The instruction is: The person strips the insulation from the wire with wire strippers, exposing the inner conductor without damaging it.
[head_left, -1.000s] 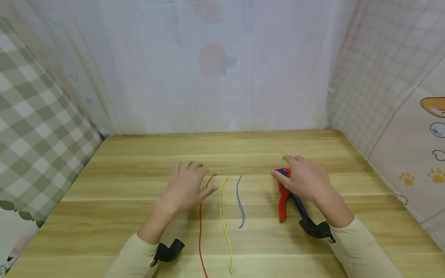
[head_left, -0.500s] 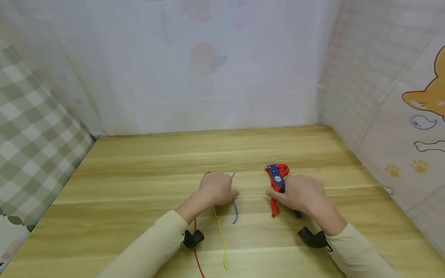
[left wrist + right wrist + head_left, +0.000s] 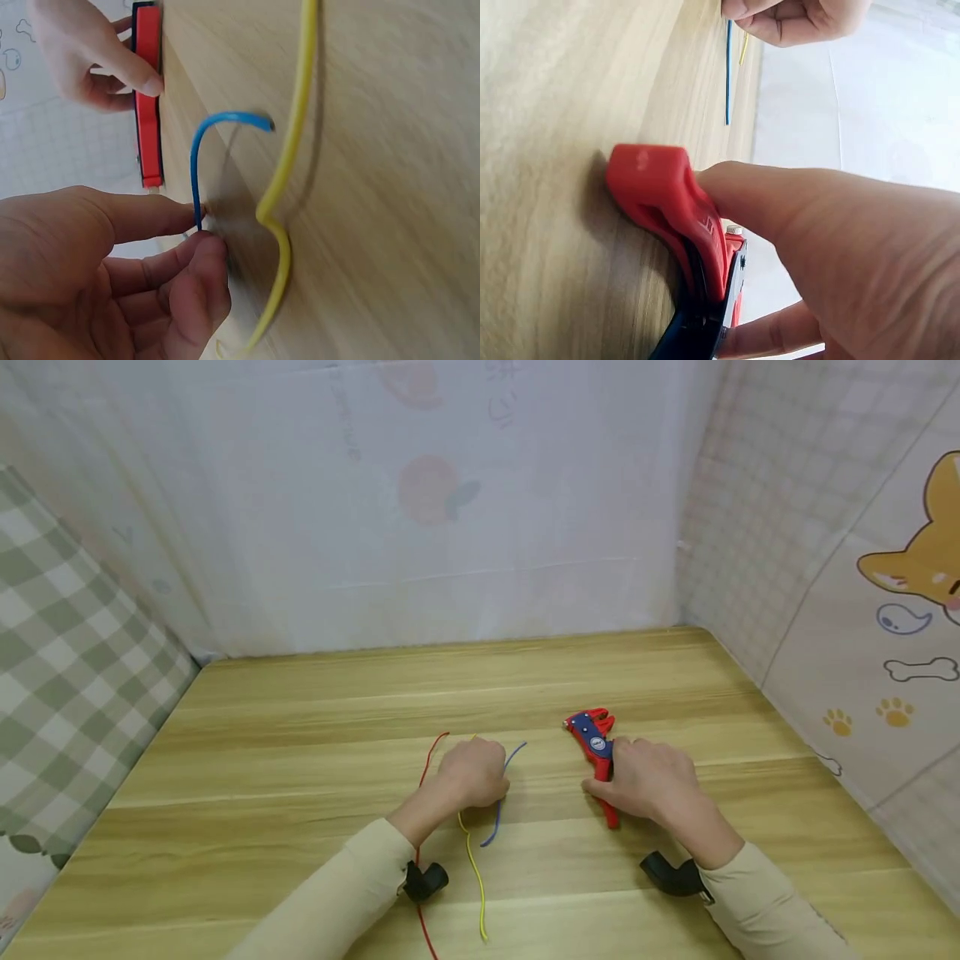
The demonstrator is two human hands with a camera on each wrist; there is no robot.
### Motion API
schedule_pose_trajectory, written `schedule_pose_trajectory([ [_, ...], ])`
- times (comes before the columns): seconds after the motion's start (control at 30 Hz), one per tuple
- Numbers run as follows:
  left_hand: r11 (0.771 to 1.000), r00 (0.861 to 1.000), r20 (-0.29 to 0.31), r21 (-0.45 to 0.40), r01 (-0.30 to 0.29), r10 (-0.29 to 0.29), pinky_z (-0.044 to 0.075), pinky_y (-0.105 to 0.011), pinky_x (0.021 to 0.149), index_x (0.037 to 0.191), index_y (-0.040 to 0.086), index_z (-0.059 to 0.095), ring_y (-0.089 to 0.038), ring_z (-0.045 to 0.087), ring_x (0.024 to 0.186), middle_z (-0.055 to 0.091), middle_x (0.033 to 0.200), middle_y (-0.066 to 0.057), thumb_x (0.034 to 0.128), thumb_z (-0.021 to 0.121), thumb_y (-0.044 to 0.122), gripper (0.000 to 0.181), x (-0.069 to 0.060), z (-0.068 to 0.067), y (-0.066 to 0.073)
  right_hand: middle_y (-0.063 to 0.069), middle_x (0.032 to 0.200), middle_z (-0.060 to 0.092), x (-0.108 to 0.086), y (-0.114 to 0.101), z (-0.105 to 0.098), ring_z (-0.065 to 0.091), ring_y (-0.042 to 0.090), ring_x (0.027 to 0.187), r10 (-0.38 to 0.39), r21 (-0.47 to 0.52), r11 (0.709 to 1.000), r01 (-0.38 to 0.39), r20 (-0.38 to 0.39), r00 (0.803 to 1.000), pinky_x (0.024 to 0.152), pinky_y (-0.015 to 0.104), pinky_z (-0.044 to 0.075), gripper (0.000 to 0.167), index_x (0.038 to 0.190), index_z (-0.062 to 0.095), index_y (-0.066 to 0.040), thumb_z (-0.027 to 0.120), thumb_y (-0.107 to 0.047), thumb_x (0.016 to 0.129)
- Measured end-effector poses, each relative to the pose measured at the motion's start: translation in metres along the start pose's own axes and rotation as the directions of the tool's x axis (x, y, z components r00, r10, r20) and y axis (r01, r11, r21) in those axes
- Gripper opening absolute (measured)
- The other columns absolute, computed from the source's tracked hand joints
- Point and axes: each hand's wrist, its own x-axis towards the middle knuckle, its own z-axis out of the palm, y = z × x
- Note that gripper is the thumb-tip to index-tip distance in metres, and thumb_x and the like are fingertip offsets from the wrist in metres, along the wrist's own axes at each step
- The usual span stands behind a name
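Note:
My left hand pinches the short blue wire between thumb and fingertips, around the middle of its length. One end of that wire arches over the table in the left wrist view. A yellow wire runs under my left hand, with a kink along it. Farther left lies a red wire, partly covered by the left wrist. My right hand grips a red and blue wire stripper by its handles, thumb on the red one, fingers on the far side. The dark handle is mostly hidden in the head view.
The wires and tool are on a wood-grain table. A pale curtain closes off the back, a green checked cloth the left, and a printed sheet the right. Black camera mounts sit at both wrists.
My left hand has moved right, across the red and yellow wires, and taken hold of the blue wire, which has shifted. My right hand has slid down to the stripper's handles, and the tool has turned slightly.

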Motion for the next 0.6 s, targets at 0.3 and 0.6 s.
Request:
schedule_pose_trajectory([
  [0.3,0.992,1.000,-0.008,-0.128,0.022,-0.023,0.023,-0.023,0.042,0.052,0.018,0.034,-0.009,0.027,0.045,0.025,0.049,0.008,0.0925,0.064,0.007,0.051,0.001,-0.004,0.005,0.005,0.076,0.059,0.008,0.006,0.001,0.053,0.022,0.064,-0.015,0.098,0.995,0.018,-0.025,1.000,0.052,0.034,0.039,0.038,0.082,0.058,-0.011,0.072,-0.046,0.086],
  [0.6,0.953,0.979,-0.200,-0.289,-0.095,0.037,0.032,-0.024,0.052,0.073,0.016,0.057,-0.009,0.042,0.057,0.050,0.064,0.008,0.0949,0.063,0.016,0.023,-0.014,-0.030,-0.010,0.003,0.081,0.060,0.016,0.033,-0.015,0.056,0.015,0.069,-0.103,0.684,0.730,-0.002,0.113,0.988,0.058,0.030,0.048,0.043,0.115,0.065,0.006,0.050,-0.031,0.100],
])
